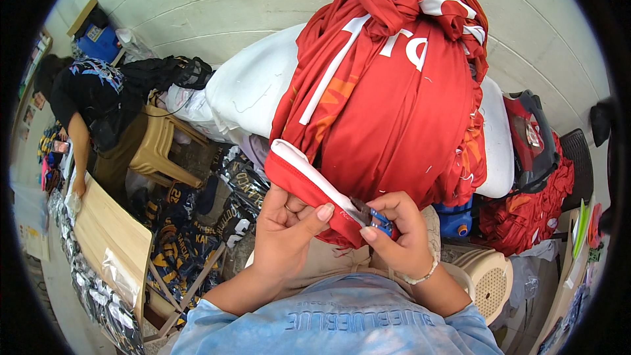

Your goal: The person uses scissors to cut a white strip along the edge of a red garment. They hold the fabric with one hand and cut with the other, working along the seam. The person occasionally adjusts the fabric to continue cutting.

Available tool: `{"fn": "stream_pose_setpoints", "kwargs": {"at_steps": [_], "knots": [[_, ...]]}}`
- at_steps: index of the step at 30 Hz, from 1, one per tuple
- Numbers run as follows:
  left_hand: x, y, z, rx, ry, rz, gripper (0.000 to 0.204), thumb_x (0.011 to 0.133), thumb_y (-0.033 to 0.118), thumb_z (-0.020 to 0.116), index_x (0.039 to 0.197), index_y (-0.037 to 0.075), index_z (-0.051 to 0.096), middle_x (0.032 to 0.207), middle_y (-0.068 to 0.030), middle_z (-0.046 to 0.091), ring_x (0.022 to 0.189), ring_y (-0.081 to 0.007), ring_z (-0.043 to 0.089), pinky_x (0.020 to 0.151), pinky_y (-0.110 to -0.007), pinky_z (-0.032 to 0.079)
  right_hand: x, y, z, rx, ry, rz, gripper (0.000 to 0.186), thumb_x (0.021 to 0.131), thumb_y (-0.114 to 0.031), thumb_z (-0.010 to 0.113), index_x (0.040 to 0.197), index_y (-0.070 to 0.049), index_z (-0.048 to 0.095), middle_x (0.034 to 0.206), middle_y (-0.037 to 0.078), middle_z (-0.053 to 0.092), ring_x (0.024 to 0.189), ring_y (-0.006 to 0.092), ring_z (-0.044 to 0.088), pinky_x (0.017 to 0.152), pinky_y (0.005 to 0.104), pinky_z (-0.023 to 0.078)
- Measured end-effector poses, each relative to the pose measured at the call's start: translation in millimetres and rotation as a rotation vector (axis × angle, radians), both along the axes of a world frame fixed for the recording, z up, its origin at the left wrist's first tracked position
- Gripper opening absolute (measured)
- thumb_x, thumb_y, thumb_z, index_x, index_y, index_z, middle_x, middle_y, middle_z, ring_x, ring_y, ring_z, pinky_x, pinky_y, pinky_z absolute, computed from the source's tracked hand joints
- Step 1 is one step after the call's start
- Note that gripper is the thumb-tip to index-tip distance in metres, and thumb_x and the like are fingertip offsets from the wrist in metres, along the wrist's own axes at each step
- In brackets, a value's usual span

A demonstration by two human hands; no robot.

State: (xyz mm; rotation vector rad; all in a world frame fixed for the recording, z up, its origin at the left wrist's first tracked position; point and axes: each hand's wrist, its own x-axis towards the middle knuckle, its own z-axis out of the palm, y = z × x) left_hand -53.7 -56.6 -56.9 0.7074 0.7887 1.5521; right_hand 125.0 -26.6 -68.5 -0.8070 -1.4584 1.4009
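Pinching a red-and-white cloth band [301, 183] between thumb and fingers, my left hand [286, 233] has its grip clamped near the band's lower part. My right hand [399, 231] is closed around blue-handled snips [381, 223], thumb on the near side, their dark blades touching the band at its white border; whether the blades are apart or together, I cannot tell.

The band sits in front of my body, against the lower left of a big red cloth pile [394, 118] with white and orange print. That pile drapes across the middle of a white rounded support [256, 82], spilling over its near edge and leaving its left and right ends bare. I cannot tell whether band and pile are joined.

Past the support's right end, more red cloth [526, 220] lies heaped. Below its left end stands a tan plastic stool [164, 141], near black printed garments [174, 240]. Farther left, a co-worker [98, 102] in black leans, one hand at a wooden board's [108, 236] far edge.
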Motion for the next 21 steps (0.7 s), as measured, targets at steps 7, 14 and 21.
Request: {"fn": "stream_pose_setpoints", "kwargs": {"at_steps": [7,14,21], "knots": [[2.5,-0.5,-3.1,0.052,0.040,-0.014,0.056,0.085,-0.005,0.058,0.135,0.002,0.033,0.116,-0.0180,0.059,0.105,-0.0230,0.060,0.090,-0.039,0.050,-2.9,3.3,4.6,0.446,-0.256,-0.071,0.033,0.074,-0.012,0.078,0.094,0.001,0.057,0.075,0.009,0.064,0.062,0.0131,0.063,0.054,0.0239,0.047],[6.0,-5.0,1.9,0.015,-0.018,-0.036,0.065,0.085,-0.011,0.056,0.140,0.002,0.024,0.113,-0.0129,0.059,0.106,-0.0178,0.059,0.092,-0.031,0.046,-4.9,2.8,5.5,0.450,-0.222,-0.077,0.030,0.073,-0.010,0.078,0.091,0.000,0.057,0.072,0.009,0.063,0.059,0.0138,0.062,0.052,0.0239,0.046],[7.5,-5.4,2.0,-0.020,-0.021,-0.035,0.059,0.085,-0.010,0.056,0.136,0.002,0.030,0.112,-0.0128,0.060,0.105,-0.0178,0.059,0.091,-0.031,0.048,-5.5,4.5,8.9,0.537,-0.310,-0.122,0.024,0.077,-0.007,0.075,0.088,0.000,0.055,0.069,0.008,0.063,0.054,0.0103,0.058,0.047,0.0242,0.044]]}}
